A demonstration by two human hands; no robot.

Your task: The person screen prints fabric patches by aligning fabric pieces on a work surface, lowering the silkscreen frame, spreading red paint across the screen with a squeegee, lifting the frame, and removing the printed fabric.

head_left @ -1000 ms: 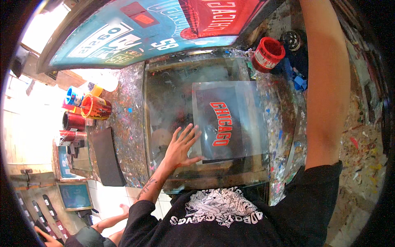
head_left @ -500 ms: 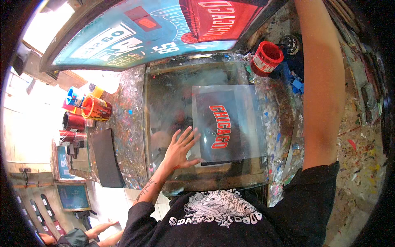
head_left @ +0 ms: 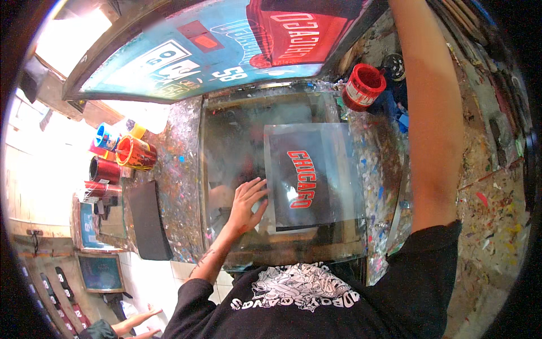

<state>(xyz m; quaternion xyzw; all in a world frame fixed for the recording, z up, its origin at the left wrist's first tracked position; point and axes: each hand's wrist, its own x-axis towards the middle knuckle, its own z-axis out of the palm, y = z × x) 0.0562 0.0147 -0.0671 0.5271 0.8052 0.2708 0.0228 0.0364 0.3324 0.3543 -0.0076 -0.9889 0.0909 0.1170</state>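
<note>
Head view: shows the left hand [head_left: 247, 204] released, palm down, with fingers extended to the right. Has its fingertips at the left edge of a clear sheet [head_left: 337, 147]; cannot tell whether in contact with it. Cannot tell the state of the right hand, out of sight past the far rim, beyond a right arm [head_left: 432, 113] stretched along the right side.

Shows the clear sheet flat on the right part of a glassy pane [head_left: 234, 138], in the middle of a paint-spattered counter [head_left: 175, 169]. Has red lettering [head_left: 299, 179] on the sheet, running from far to near, and a dark piece [head_left: 307, 228] showing at its near edge.

On the far side, shows a teal screen [head_left: 223, 53] tilted up in a dark frame, with a red tub [head_left: 355, 99] near its right end. Left of the pane, shows a dark pad [head_left: 149, 220]; farther, in a cluster, a blue tub [head_left: 104, 137], an orange tub [head_left: 138, 155] and a dark red tub [head_left: 106, 169]. At near left, shows another person's legs [head_left: 135, 323].
</note>
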